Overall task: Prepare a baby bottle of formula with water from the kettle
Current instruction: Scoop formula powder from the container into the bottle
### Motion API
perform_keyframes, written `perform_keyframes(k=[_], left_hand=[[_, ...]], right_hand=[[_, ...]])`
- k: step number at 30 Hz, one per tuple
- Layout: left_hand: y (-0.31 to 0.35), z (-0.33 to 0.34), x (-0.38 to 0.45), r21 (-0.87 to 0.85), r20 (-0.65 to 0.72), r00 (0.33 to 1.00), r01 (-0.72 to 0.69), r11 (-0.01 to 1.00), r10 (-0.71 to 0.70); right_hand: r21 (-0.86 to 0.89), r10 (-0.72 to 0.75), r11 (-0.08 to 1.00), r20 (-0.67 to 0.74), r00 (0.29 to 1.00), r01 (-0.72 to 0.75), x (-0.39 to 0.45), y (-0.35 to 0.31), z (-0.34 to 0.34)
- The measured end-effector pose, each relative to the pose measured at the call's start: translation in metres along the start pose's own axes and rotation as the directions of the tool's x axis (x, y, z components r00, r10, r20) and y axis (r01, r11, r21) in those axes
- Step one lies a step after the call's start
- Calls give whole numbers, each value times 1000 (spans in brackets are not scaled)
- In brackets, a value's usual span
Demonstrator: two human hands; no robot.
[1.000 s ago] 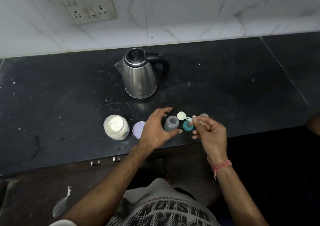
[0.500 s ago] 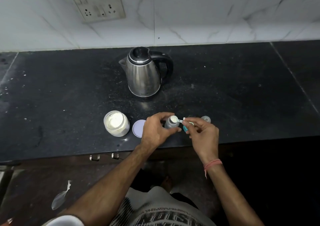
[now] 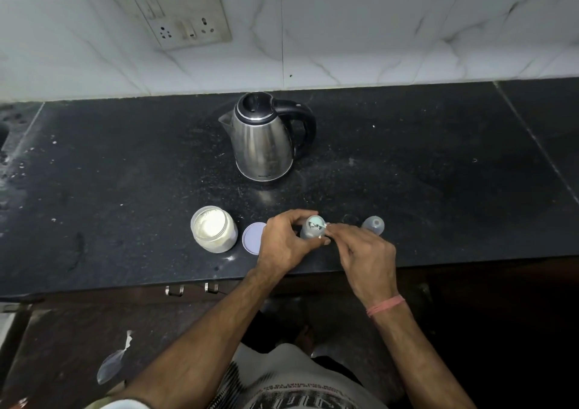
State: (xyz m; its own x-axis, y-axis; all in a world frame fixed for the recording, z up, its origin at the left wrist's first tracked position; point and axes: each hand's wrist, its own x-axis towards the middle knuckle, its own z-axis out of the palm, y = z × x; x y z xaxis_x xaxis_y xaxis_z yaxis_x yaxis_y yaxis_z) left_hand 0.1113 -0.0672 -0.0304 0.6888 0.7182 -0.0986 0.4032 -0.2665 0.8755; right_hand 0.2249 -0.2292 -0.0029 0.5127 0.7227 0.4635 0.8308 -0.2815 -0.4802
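Note:
A small clear baby bottle (image 3: 308, 233) stands near the counter's front edge, and my left hand (image 3: 282, 242) grips it from the left. My right hand (image 3: 366, 258) pinches the handle of a white scoop (image 3: 315, 222), whose bowl lies tipped over the bottle's mouth. The open jar of white formula powder (image 3: 213, 230) is to the left, with its pale round lid (image 3: 251, 238) flat beside it. The steel kettle (image 3: 264, 139) with its black handle stands behind, lid closed. A clear bottle cap (image 3: 374, 224) sits to the right of my hands.
The black stone counter (image 3: 438, 189) ends at its front edge just under my wrists. A white tiled wall with a socket plate (image 3: 181, 20) runs along the back. Drawer handles (image 3: 191, 289) show below the edge.
My right hand brought the scoop left from beside the bottle onto its mouth and tipped it over. My left hand closed around the bottle. The camera moved closer.

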Motion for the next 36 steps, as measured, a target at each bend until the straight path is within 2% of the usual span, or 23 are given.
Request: perform_keyframes(k=[22, 36], left_hand=[[1, 2, -2, 8, -24, 1000, -4, 1000, 4], [-3, 8, -1, -9, -51, 999, -2, 1000, 2]], right_hand=[[-68, -109, 992, 1, 994, 109, 0, 8, 4], [30, -67, 997, -65, 996, 69, 1, 3, 3]])
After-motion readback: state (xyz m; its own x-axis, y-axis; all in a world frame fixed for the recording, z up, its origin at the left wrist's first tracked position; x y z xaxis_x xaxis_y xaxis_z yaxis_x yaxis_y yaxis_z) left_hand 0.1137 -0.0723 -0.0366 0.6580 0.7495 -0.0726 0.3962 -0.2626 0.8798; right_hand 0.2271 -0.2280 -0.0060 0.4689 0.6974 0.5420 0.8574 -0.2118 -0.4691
